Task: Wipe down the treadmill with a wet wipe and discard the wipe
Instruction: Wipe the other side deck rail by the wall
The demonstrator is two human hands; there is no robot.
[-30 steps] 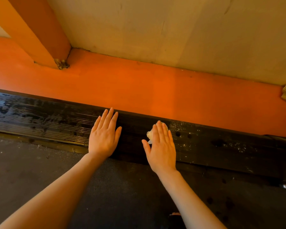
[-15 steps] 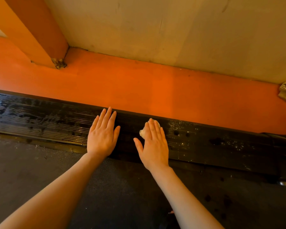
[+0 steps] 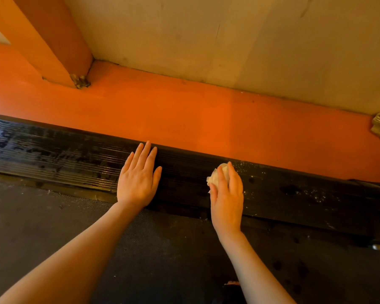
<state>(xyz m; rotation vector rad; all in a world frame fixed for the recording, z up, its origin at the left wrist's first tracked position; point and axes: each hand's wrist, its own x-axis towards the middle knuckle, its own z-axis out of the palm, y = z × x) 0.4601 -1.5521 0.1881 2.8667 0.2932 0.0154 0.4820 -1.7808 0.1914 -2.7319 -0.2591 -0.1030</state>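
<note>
Head view: a crumpled wet wipe (image 3: pixel 217 175) is pressed onto the treadmill's black ribbed side rail (image 3: pixel 75 159) under the right hand (image 3: pixel 227 197), fingers nearly straight; the left hand (image 3: pixel 138 178) is laid flat, open, beside it.

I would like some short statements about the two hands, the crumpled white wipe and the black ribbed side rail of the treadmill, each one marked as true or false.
1. The left hand rests flat on the black ribbed side rail. True.
2. The right hand presses the crumpled white wipe on the rail. True.
3. The wipe lies on the orange painted strip. False: it is on the black rail, under the right hand's fingers.
4. The two hands touch each other. False: a stretch of bare rail lies between them.
5. The rail to the left of the left hand looks wet and shiny. True.
</note>
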